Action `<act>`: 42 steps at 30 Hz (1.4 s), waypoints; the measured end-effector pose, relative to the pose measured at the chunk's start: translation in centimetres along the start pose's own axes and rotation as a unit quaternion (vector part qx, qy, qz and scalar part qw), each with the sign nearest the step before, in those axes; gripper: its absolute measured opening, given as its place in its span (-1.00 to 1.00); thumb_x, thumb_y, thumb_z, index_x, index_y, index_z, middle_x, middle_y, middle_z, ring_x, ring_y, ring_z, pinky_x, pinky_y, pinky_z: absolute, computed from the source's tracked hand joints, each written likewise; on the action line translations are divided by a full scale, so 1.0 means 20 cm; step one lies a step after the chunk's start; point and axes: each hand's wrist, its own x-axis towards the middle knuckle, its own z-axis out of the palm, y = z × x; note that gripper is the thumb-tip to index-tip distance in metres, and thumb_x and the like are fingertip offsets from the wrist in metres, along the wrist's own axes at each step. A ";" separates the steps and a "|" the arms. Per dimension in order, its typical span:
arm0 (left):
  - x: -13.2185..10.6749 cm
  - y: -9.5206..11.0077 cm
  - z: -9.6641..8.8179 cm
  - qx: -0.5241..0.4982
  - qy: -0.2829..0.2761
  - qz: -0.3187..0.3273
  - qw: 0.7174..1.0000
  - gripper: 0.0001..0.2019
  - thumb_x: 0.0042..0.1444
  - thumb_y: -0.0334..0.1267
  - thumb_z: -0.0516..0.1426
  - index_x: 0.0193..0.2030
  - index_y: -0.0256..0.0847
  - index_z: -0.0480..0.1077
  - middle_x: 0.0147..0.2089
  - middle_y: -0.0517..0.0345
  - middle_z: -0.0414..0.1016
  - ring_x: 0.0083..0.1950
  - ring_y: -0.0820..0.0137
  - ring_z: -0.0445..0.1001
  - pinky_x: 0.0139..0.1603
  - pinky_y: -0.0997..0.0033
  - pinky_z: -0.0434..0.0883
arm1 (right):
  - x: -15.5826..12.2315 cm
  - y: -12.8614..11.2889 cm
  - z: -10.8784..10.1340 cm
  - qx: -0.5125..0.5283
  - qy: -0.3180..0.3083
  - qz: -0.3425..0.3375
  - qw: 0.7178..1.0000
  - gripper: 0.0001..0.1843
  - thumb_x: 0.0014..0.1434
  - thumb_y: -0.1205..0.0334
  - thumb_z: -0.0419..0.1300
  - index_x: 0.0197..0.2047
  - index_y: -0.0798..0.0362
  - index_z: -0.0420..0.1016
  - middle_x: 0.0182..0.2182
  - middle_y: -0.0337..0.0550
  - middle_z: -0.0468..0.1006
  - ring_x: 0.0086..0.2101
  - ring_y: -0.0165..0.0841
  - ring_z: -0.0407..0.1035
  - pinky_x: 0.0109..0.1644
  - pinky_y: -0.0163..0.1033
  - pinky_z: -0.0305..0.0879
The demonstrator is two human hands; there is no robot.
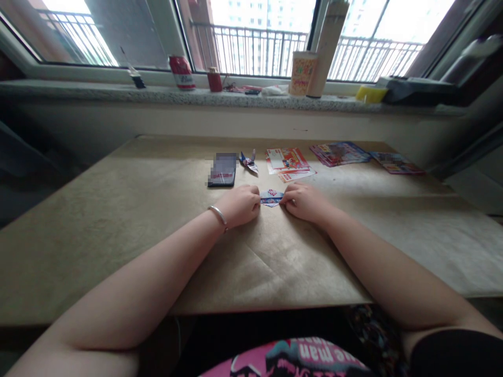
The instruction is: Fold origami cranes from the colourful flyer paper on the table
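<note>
A small folded paper, printed in blue, white and red, lies on the table between my two hands. My left hand, its fingers curled in a pinch, grips the paper's left end. At the right end, the thumb and fingers of my right hand are closed on the same piece. Just beyond the hands sits a folded paper figure with pointed tips. Left of that figure lies a dark phone, its screen partly blurred. The undersides of my fingers are hidden.
Red and white printed cards lie beyond my right hand on the brown table. Farther right are a stack of colourful printed sheets and another stack. A can and a paper cup stand on the windowsill.
</note>
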 end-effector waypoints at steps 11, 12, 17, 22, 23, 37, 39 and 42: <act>0.00 -0.03 0.07 0.028 0.061 0.010 0.998 -0.80 0.21 -0.29 0.01 -0.19 -0.28 0.44 -0.15 -0.05 0.51 -0.09 0.22 0.43 -0.03 0.24 0.41 | -0.02 0.05 0.06 0.078 0.101 0.032 0.991 -0.72 0.11 0.37 0.16 -0.12 0.05 0.58 -0.13 -0.06 0.60 -0.10 -0.22 0.43 0.05 -0.11 0.32; 0.00 -0.03 0.08 0.027 0.066 0.006 0.997 -0.80 0.22 -0.27 0.02 -0.18 -0.28 0.43 -0.15 -0.05 0.50 -0.08 0.22 0.43 -0.02 0.23 0.41 | -0.02 0.06 0.07 0.083 0.096 0.034 0.991 -0.73 0.12 0.37 0.15 -0.12 0.05 0.58 -0.16 -0.06 0.61 -0.12 -0.23 0.44 0.04 -0.11 0.32; 0.00 -0.04 0.10 0.011 0.085 0.000 0.996 -0.72 0.24 -0.15 0.04 -0.05 -0.28 0.42 -0.04 -0.09 0.50 0.11 0.15 0.39 0.15 0.15 0.35 | -0.02 0.03 0.06 0.096 0.074 -0.029 0.992 -0.74 0.18 0.40 0.10 -0.22 0.03 0.63 -0.29 -0.12 0.64 -0.21 -0.29 0.43 -0.01 -0.16 0.33; 0.01 -0.05 0.12 -0.046 0.071 -0.017 0.996 -0.65 0.27 -0.13 0.03 0.07 -0.31 0.37 0.08 -0.12 0.48 0.26 0.16 0.31 0.27 0.17 0.28 | -0.02 -0.01 0.04 0.118 0.046 -0.096 0.987 -0.73 0.20 0.39 0.10 -0.18 0.00 0.62 -0.26 -0.14 0.63 -0.22 -0.32 0.41 -0.02 -0.20 0.33; 0.01 -0.05 0.13 -0.056 0.065 -0.018 0.996 -0.64 0.28 -0.12 0.03 0.08 -0.31 0.36 0.10 -0.12 0.47 0.26 0.16 0.31 0.28 0.17 0.28 | -0.02 -0.01 0.05 0.118 0.048 -0.097 0.987 -0.73 0.20 0.39 0.11 -0.18 0.00 0.62 -0.26 -0.14 0.62 -0.22 -0.32 0.41 -0.02 -0.20 0.33; 0.01 -0.07 0.13 -0.144 0.003 0.018 0.989 -0.54 0.27 -0.05 0.04 0.24 -0.19 0.30 0.35 0.03 0.26 0.39 0.15 0.12 0.41 0.07 0.10 | -0.01 0.03 0.09 0.058 0.071 -0.038 0.995 -0.69 0.23 0.39 0.10 -0.04 0.02 0.57 -0.09 -0.05 0.55 -0.06 -0.26 0.38 0.08 -0.13 0.31; 0.00 -0.08 0.14 -0.136 0.014 0.017 0.990 -0.56 0.28 -0.06 0.04 0.24 -0.13 0.32 0.36 0.05 0.23 0.42 0.13 0.05 0.41 0.04 0.07 | 0.00 0.03 0.09 0.062 0.059 -0.037 0.996 -0.71 0.25 0.36 0.09 -0.04 0.02 0.58 -0.13 -0.04 0.57 -0.08 -0.27 0.39 0.07 -0.13 0.31; 0.00 -0.07 0.14 -0.117 0.027 0.005 0.993 -0.59 0.31 -0.09 -0.01 0.22 -0.13 0.36 0.31 0.01 0.28 0.41 0.13 0.04 0.42 0.02 0.05 | 0.00 0.03 0.08 0.052 0.045 -0.045 0.997 -0.74 0.28 0.29 0.09 -0.08 0.01 0.60 -0.16 -0.05 0.58 -0.10 -0.26 0.40 0.06 -0.13 0.31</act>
